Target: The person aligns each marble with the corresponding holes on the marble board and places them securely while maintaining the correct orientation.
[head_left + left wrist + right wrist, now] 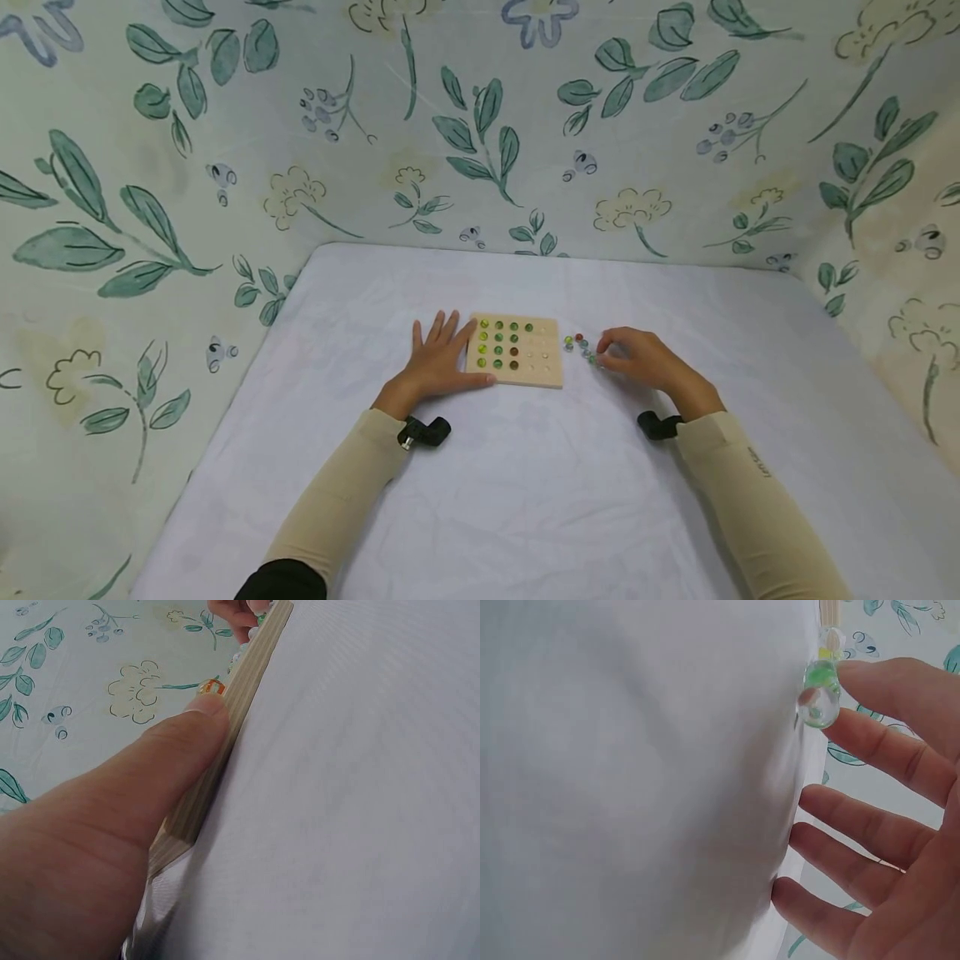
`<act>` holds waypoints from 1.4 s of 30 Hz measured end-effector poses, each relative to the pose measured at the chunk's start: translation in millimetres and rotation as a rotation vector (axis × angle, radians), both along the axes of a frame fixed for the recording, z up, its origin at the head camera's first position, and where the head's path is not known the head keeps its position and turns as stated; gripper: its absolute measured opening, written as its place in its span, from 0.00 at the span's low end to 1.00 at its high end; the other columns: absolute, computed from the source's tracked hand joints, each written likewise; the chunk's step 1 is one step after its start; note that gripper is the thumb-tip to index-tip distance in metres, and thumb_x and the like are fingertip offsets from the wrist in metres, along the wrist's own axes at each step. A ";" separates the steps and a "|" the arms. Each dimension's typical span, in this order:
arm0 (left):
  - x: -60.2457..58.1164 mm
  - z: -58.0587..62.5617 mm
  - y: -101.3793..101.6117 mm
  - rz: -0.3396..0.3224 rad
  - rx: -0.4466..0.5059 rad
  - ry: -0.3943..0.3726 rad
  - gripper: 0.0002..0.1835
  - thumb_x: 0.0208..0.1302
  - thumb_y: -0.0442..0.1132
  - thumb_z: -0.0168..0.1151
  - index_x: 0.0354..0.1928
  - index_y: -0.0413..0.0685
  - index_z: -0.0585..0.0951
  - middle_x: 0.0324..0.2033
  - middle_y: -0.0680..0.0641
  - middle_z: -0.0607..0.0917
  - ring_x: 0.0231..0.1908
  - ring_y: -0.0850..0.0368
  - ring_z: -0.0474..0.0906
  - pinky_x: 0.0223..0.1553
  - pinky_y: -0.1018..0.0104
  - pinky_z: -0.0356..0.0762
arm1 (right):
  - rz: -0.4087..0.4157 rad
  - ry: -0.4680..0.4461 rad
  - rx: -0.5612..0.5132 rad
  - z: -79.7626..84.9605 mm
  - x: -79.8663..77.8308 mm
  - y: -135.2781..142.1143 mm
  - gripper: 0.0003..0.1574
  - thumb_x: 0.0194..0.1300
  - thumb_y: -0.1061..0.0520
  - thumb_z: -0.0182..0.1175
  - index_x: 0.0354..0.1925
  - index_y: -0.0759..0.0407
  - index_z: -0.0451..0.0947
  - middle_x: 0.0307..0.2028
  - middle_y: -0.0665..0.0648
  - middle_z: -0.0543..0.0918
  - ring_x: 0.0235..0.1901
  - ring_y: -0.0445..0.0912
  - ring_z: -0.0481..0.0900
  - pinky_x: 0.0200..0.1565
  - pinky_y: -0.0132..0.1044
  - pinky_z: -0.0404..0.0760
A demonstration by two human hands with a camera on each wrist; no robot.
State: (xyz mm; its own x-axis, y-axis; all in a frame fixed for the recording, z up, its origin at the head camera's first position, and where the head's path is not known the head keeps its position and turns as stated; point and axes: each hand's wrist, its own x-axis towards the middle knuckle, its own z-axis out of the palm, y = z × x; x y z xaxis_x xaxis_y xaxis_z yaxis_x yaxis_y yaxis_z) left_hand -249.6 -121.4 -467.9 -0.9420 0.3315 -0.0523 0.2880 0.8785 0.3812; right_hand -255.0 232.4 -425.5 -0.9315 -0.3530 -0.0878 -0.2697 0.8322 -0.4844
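Note:
A square wooden board (546,379) with rows of round hollows lies on the cloth. Yellow-green, green and brownish marbles (498,338) fill its left columns, and one green marble (528,327) sits in the back row further right. My left hand (433,365) spreads over the board's left side, its thumb pressed along the front edge. Beyond the right edge lies a small group of loose marbles (579,337). My right hand (639,360) is beside them, thumb and index fingertips right at a green marble (821,673) and a clear marble (819,707); its other fingertips rest on the cloth.
White cloth (525,483) covers the table around the board. A floral-patterned backdrop (525,150) rises behind the far edge and along both sides. Black wrist devices (425,432) sit at both cuffs.

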 end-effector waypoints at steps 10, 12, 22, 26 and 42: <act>-0.3 -1.9 -0.6 0.005 0.005 -0.009 0.61 0.45 0.82 0.54 0.77 0.61 0.46 0.76 0.46 0.40 0.74 0.46 0.26 0.66 0.40 0.17 | 0.051 0.057 0.029 -1.0 -1.2 -3.1 0.05 0.63 0.57 0.65 0.37 0.56 0.80 0.48 0.61 0.80 0.50 0.56 0.73 0.58 0.57 0.69; -0.2 -2.0 -0.7 0.005 0.007 -0.009 0.61 0.45 0.81 0.54 0.77 0.61 0.46 0.76 0.46 0.40 0.74 0.46 0.26 0.66 0.40 0.17 | 0.059 0.063 0.029 -1.3 -1.1 -3.1 0.05 0.63 0.57 0.65 0.37 0.56 0.80 0.48 0.61 0.80 0.50 0.57 0.73 0.57 0.58 0.69; 0.4 -0.2 -2.0 0.002 0.013 0.002 0.61 0.45 0.81 0.55 0.77 0.60 0.47 0.76 0.45 0.41 0.74 0.46 0.28 0.66 0.39 0.18 | 0.072 0.098 0.030 -3.2 -2.4 -3.9 0.04 0.63 0.59 0.65 0.37 0.55 0.81 0.47 0.59 0.82 0.51 0.55 0.75 0.56 0.56 0.71; 1.5 2.0 -2.0 -0.005 0.018 -0.003 0.61 0.46 0.80 0.55 0.77 0.59 0.47 0.76 0.44 0.41 0.74 0.46 0.28 0.67 0.39 0.19 | 0.052 0.086 0.046 -3.8 -1.7 -4.0 0.03 0.62 0.58 0.65 0.37 0.54 0.81 0.48 0.59 0.81 0.51 0.55 0.75 0.57 0.56 0.71; 3.3 6.2 -0.3 -0.011 0.024 -0.008 0.60 0.47 0.79 0.57 0.77 0.59 0.48 0.76 0.44 0.42 0.74 0.45 0.28 0.67 0.39 0.19 | 0.017 0.060 0.056 -1.0 -0.1 -4.7 0.03 0.63 0.58 0.64 0.37 0.55 0.81 0.50 0.62 0.80 0.54 0.58 0.73 0.58 0.59 0.69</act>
